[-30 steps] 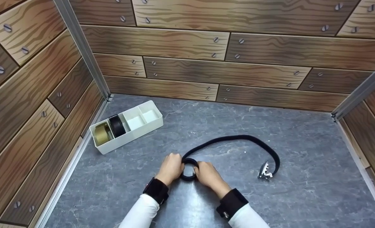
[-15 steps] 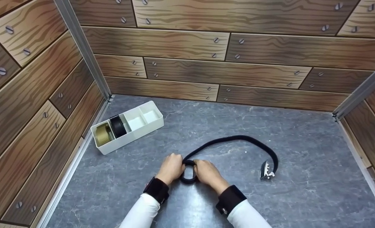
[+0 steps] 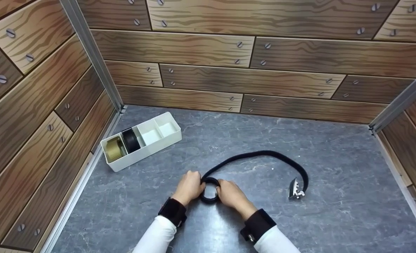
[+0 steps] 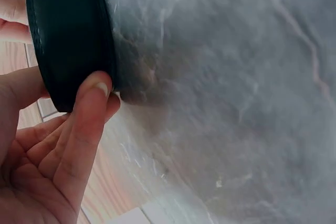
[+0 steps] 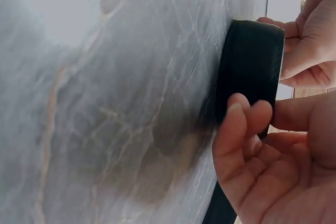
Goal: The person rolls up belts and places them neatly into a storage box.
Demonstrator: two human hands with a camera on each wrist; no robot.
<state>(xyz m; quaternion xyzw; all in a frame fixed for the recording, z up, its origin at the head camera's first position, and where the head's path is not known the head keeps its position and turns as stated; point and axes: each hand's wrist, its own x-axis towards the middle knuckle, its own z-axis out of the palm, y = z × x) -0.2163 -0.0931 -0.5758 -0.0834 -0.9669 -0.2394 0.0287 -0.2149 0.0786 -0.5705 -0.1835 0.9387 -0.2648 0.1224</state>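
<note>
A black belt (image 3: 264, 153) stands on its edge on the grey surface, its near end rolled into a round coil. My left hand (image 3: 190, 187) pinches the left side of that coil. Opposite it, my right hand (image 3: 233, 196) pinches the right side between thumb and fingers. From the coil the loose length arcs back and to the right, ending at a silver buckle (image 3: 295, 191). Up close, the left wrist view shows the coil's smooth outer face (image 4: 73, 40) with stitching along an edge. In the right wrist view, fingers (image 5: 239, 129) bear on the coil.
A white divided box (image 3: 148, 140) stands at the back left. One compartment has a tan rolled belt (image 3: 114, 149), the neighbouring one a black rolled belt (image 3: 130, 140). Wood-patterned walls (image 3: 208, 77) enclose the surface at the back and on both sides.
Squeezed to a narrow oval half a second ago, the coil is rounder now. My right hand has shifted slightly right and down. Over the second, the buckle end moved a little.
</note>
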